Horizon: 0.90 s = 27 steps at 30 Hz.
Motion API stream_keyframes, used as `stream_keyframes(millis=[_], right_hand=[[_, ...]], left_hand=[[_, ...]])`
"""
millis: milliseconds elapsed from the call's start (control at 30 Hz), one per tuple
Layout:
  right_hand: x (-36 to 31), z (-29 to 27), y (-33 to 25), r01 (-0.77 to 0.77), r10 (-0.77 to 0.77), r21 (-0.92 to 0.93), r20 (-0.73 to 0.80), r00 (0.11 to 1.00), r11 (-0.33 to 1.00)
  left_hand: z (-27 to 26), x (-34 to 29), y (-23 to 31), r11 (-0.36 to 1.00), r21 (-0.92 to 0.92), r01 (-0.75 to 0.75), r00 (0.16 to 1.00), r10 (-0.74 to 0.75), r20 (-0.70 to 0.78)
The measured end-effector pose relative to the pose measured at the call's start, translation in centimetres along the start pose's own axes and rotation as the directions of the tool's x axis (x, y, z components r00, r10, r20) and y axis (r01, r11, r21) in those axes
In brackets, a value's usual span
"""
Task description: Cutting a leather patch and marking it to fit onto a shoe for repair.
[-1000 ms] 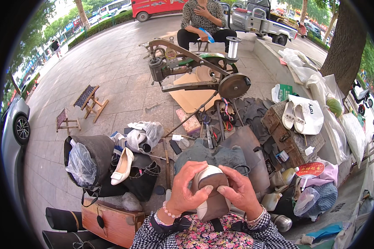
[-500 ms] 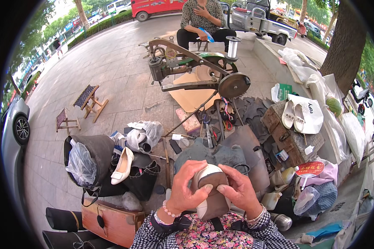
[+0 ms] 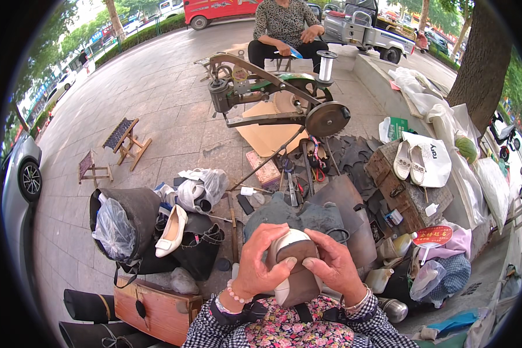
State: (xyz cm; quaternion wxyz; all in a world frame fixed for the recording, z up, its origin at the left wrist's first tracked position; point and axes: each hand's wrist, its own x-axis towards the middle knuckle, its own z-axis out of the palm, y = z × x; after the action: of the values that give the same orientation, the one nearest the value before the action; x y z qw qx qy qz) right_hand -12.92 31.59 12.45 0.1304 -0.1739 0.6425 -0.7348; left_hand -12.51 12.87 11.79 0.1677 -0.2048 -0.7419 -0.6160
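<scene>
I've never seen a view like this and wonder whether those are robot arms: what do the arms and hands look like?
They're a person's bare hands, without gloves. The left hand has a bracelet of pale pink beads at its wrist; the right hand has a pale band, unclear in detail. The sleeves are black-and-white checked.

The left hand (image 3: 254, 264) and the right hand (image 3: 337, 268) grip a white shoe (image 3: 297, 254), both thumbs (image 3: 285, 268) on its brown sole (image 3: 300, 284). Beyond them a metal machine (image 3: 272, 83) stands on the paving (image 3: 180, 122), a seated person (image 3: 284, 26) behind it. At left a cream shoe (image 3: 169, 239) lies beside a black bag (image 3: 198, 255); at right pale flats (image 3: 401, 168) sit on a wooden box (image 3: 401, 197).
</scene>
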Motion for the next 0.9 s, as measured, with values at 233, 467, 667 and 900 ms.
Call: stream_keyframes(millis=[233, 467, 667, 900], right_hand=[[0.14, 0.06, -0.08, -0.004, 0.004, -0.011, 0.002, 1.0, 1.0], [0.03, 0.17, -0.25, -0.001, 0.001, -0.012, -0.001, 1.0, 1.0], [0.04, 0.23, -0.2, -0.002, 0.002, 0.017, 0.001, 1.0, 1.0], [0.23, 0.09, 0.07, 0.01, -0.011, -0.039, -0.016, 1.0, 0.999]], left_hand=[[-0.22, -0.08, -0.07, 1.0, -0.001, 0.019, 0.999, -0.019, 0.035], [-0.24, -0.1, -0.02, 1.0, 0.001, 0.005, 0.999, -0.006, 0.032], [-0.17, -0.1, 0.08, 1.0, 0.001, 0.019, 0.999, -0.019, 0.034], [0.16, -0.2, 0.12, 0.996, -0.035, 0.078, 0.996, -0.079, -0.038]])
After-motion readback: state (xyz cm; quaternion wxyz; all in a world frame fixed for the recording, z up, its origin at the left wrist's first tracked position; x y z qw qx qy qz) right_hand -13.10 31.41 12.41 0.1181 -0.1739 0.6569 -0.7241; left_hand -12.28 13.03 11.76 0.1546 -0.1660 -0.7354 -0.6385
